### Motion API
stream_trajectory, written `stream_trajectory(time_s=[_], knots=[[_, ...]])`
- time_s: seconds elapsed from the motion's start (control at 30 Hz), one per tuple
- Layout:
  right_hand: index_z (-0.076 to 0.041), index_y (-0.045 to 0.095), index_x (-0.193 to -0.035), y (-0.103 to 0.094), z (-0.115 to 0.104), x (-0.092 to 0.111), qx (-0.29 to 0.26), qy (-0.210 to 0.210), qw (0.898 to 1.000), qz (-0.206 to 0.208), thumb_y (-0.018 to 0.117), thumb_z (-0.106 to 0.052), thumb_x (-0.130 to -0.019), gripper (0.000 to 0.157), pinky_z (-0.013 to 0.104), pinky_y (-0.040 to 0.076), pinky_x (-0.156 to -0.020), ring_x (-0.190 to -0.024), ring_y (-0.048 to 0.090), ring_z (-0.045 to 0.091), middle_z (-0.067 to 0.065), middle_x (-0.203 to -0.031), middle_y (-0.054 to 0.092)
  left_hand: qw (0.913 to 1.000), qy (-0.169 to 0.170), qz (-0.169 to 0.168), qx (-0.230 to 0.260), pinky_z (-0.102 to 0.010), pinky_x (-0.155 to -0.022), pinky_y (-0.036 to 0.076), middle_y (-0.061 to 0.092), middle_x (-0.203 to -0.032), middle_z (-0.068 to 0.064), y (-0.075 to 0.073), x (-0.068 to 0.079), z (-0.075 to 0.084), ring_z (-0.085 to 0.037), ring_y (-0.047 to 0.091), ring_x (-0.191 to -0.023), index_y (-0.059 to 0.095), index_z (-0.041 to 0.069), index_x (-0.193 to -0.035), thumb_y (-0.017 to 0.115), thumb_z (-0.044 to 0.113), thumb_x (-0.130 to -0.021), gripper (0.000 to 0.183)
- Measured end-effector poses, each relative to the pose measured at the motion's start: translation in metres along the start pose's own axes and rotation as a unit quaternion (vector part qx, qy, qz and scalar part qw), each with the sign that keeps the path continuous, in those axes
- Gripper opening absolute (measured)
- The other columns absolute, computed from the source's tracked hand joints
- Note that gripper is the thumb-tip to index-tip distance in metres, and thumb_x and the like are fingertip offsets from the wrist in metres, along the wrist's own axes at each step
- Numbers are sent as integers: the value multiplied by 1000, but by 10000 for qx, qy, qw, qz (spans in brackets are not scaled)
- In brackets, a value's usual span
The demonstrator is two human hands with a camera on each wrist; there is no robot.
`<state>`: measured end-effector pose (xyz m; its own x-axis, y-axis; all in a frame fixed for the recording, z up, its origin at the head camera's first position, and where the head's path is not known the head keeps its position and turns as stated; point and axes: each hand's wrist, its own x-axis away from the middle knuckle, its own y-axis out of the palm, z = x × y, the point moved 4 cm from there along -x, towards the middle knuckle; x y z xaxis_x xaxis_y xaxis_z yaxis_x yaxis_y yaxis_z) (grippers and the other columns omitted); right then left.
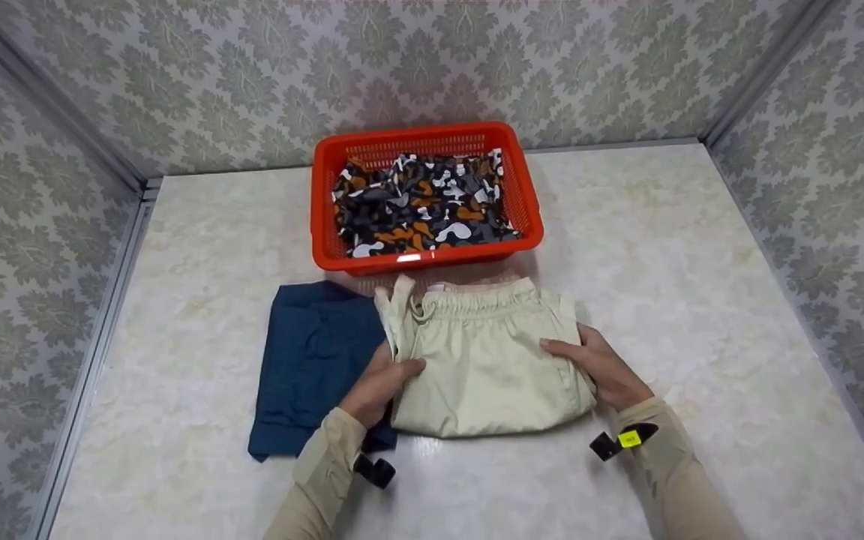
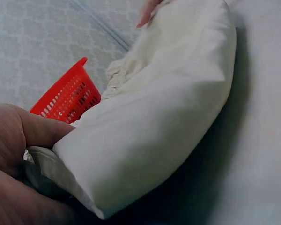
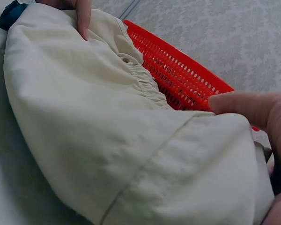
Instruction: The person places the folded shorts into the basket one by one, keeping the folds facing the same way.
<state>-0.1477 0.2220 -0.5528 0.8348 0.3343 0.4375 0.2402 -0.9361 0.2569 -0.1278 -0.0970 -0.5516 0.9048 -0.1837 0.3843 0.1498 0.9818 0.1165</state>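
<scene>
Clearly, left grip (image 1: 382, 382) and right grip (image 1: 609, 370) pinch the cream garment (image 1: 481, 367).

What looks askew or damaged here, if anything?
No damage stands out. The pale garment looks askew: near the left hand, a strip of its fabric juts up beside the gathered waistband, making that side uneven.

Cool light, seemingly from overhead, spread evenly across the tabletop (image 1: 664, 255) before me, striking a white glare off the front rim of the red basket (image 1: 372, 262), as patterned walls (image 1: 4, 337) splayed outward toward the dimmer edges of the wide head view. In both wrist views, the cream shorts (image 2: 150, 122) threw a dark shadow along their lower side, and the walls behind softened into a hazy, low-contrast blur.
</scene>
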Motion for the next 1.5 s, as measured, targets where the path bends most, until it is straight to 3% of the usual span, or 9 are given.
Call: stream_trajectory(time_s=[0.2,0.33,0.47,0.67,0.8,0.97,1.13,1.3,1.5], knots=[[-6,33,-154,3,-1,1,908,-457,9948,3,67,-13,-98,67,35,52,-95,-119,59,27,18,-143,49,9969,500,-102,-600,-48,-122,10,11,-168,-11,3,3,6,-27,9,-153,5,12,-164,55,-8,-86,94],[-4,33,-156,2,-3,7,965,-753,9923,-209,62,-10,-100,63,35,54,-93,-115,62,25,18,-140,53,9950,801,-90,-594,-48,-122,8,11,-168,-16,3,10,8,-29,9,-153,8,6,-163,48,-12,-85,90],[-1,32,-155,3,-11,20,822,-981,9900,-594,61,-10,-101,62,39,56,-91,-110,66,27,18,-134,57,9930,1080,-132,-450,-47,-121,9,12,-167,-15,3,24,17,-28,10,-152,10,5,-163,50,-13,-83,91],[-2,29,-157,10,-41,34,654,-1368,9836,-981,57,-5,-102,61,42,56,-91,-110,66,30,19,-134,56,9904,1360,-189,-149,-47,-121,12,15,-167,-14,3,44,48,-26,14,-151,11,6,-163,53,-12,-87,89],[-3,29,-157,14,-71,27,644,-1536,9817,-921,57,-3,-102,62,42,55,-93,-114,63,29,18,-136,54,9861,1650,-188,-30,-46,-121,13,17,-166,-13,1,43,77,-25,17,-150,12,5,-162,53,-12,-88,87],[-5,29,-157,20,-116,-9,720,-1461,9833,-814,62,-6,-100,66,41,54,-95,-119,61,29,19,-141,51,9820,1887,76,-89,-42,-122,15,21,-165,-13,-9,21,112,-24,20,-149,17,3,-161,54,-12,-86,84],[-6,32,-156,28,-162,-56,873,-1258,9860,-668,62,-5,-99,65,37,55,-92,-116,61,28,19,-140,51,9859,1652,182,-174,-36,-122,16,16,-167,-5,-24,-20,147,-18,19,-149,14,11,-163,53,-13,-85,91],[-9,38,-154,41,-196,-98,982,-961,9896,-427,60,-2,-98,61,35,56,-87,-114,61,28,16,-138,51,9883,1436,287,-434,-36,-120,22,19,-166,-4,-42,-59,180,-19,24,-147,13,16,-164,51,-15,-84,94],[-8,37,-154,57,-219,-134,1401,-931,9857,-5,57,1,-97,60,35,49,-97,-124,53,25,12,-143,48,9891,1216,665,-501,-31,-120,20,18,-167,1,-63,-96,201,-15,20,-149,14,24,-164,49,-17,-83,98]])
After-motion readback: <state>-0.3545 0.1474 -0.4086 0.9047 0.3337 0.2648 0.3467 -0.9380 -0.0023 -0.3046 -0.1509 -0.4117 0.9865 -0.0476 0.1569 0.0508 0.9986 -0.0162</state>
